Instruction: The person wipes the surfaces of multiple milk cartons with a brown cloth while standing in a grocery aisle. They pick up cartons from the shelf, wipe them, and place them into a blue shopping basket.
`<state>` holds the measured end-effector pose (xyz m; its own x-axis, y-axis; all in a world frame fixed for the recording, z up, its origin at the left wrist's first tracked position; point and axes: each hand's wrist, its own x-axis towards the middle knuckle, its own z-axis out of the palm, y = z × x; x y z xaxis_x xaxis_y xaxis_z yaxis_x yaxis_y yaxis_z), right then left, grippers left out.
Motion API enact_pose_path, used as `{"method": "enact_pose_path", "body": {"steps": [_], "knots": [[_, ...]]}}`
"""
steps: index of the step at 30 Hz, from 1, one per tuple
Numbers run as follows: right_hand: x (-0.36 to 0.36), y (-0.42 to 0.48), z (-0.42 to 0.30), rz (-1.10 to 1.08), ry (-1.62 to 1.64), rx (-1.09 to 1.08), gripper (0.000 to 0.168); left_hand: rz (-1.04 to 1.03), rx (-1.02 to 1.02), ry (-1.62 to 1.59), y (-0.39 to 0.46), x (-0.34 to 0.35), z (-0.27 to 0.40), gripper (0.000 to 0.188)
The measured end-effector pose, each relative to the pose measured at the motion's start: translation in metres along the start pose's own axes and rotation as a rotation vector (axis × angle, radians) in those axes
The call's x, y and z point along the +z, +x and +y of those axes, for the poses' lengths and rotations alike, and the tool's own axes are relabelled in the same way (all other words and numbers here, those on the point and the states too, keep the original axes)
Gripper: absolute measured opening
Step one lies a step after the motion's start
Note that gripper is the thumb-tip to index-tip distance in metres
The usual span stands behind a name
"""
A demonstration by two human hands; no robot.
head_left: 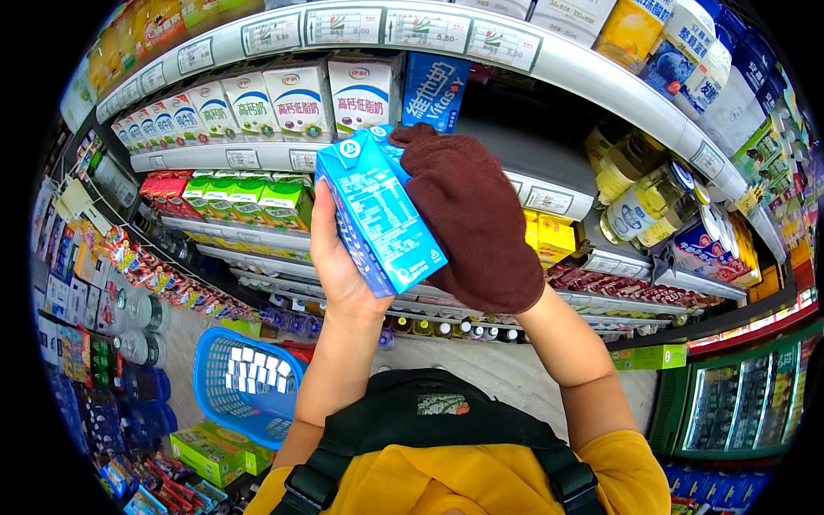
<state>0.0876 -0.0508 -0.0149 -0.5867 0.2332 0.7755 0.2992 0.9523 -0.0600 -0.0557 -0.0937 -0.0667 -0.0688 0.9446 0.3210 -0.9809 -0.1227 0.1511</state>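
Note:
My left hand point(338, 257) holds a blue drink carton point(386, 219) tilted in front of the shelf, its printed side facing up. A dark brown cloth mitt point(473, 219) covers my right hand point(463, 225); it lies against the carton's right side and upper end. The mitt hides my right fingers, so their grip cannot be told. Just beyond the carton, another blue carton point(436, 90) stands upright on the shelf, beside a row of white milk cartons point(299, 96). To its right the dark shelf surface point(528, 141) shows.
Price-tag rails point(418, 31) run along the curved-looking shelf edges. Glass jars point(644, 206) stand at the right, and green cartons point(283, 203) sit on a lower shelf. A blue plastic basket point(209, 393) with small white boxes is on the floor, near green boxes point(209, 454).

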Motion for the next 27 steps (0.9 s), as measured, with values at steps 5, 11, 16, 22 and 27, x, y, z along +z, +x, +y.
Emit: {"method": "enact_pose_path", "body": {"steps": [5,11,16,22,27], "knots": [[0.012,-0.026,0.054,0.085,-0.278,0.190,0.047,0.122,-0.020,0.018,0.002,-0.001,0.006,0.050],[-0.012,0.037,0.077,-0.244,-0.407,0.220,0.044,0.145,-0.073,-0.050,0.001,0.002,0.008,0.053],[0.003,0.052,0.053,-0.336,-0.646,0.182,0.022,0.136,-0.046,0.142,0.003,0.001,0.011,0.085],[-0.015,0.036,0.044,-0.155,-0.298,0.294,0.043,-0.093,-0.088,0.021,0.009,0.012,0.017,0.092],[-0.020,0.000,0.027,0.370,-0.076,0.221,0.054,-0.094,-0.134,0.018,0.011,0.000,0.016,0.087]]}}
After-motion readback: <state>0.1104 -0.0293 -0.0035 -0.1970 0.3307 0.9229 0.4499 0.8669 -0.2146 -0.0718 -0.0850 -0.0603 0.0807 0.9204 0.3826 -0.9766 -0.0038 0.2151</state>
